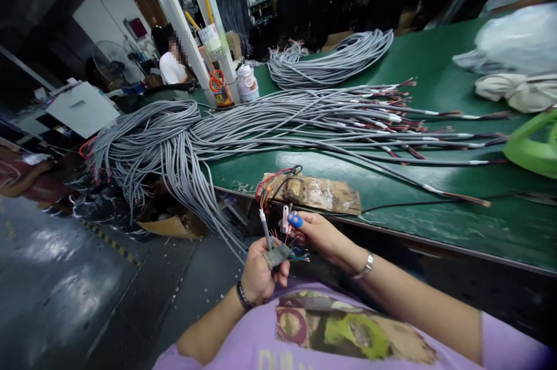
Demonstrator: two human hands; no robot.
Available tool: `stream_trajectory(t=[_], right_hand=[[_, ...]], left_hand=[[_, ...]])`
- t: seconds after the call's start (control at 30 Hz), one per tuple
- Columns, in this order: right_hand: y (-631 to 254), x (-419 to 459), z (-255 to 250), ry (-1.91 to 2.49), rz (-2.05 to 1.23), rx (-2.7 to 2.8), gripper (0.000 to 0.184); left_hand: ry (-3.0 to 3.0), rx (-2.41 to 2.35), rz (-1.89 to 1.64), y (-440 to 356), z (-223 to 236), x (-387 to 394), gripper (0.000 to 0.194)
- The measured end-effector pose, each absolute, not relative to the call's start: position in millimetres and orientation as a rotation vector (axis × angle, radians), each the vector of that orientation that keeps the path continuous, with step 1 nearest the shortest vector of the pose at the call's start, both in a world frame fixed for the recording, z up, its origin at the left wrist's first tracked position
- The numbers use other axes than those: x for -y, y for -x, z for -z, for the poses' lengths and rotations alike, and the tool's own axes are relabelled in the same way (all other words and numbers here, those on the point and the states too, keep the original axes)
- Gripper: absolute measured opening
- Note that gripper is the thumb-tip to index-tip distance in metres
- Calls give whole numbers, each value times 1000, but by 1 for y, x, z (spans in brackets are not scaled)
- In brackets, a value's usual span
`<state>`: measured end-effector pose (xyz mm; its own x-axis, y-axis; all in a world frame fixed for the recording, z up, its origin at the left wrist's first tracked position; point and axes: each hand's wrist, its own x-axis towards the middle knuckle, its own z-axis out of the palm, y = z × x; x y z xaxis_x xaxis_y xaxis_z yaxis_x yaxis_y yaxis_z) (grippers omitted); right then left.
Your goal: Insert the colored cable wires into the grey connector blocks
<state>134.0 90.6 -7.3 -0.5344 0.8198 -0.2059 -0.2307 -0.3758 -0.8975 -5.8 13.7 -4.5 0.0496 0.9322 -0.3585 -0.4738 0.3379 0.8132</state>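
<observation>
Just in front of my body, my left hand (261,270) is closed around a grey cable (267,232) whose coloured inner wires (300,255) fan out beside the fingers. Grey wrapping covers its thumb or a finger. Close by on the right, my right hand (311,229) pinches a small pale pink plastic piece (286,219) above those wires; a blue cover sits on one fingertip. Behind the hands, a taped cardboard-covered block (322,193) with red and black leads lies along the bench edge.
Long grey cables (261,120) with stripped ends spread over the green bench (444,231) and hang off its left side. Behind them lies a coil of cable (335,60). A bright green plastic object (533,144) stands at right. Another person (172,65) sits in the background.
</observation>
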Motion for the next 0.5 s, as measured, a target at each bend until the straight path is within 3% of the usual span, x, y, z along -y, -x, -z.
stream_trajectory(t=[0.1,0.3,0.5], right_hand=[[-130,-89,10,919,-1762,1185,47],[-120,-91,18,767,-2126,763,50],[-115,-92,21,732,-2090,600,41]], left_hand=[[-562,-1032,-1151,5,3,-17,38],[-577,-1073,-1105,6,4,-22,39],[-609,-1092,-1045,5,9,-21,36]])
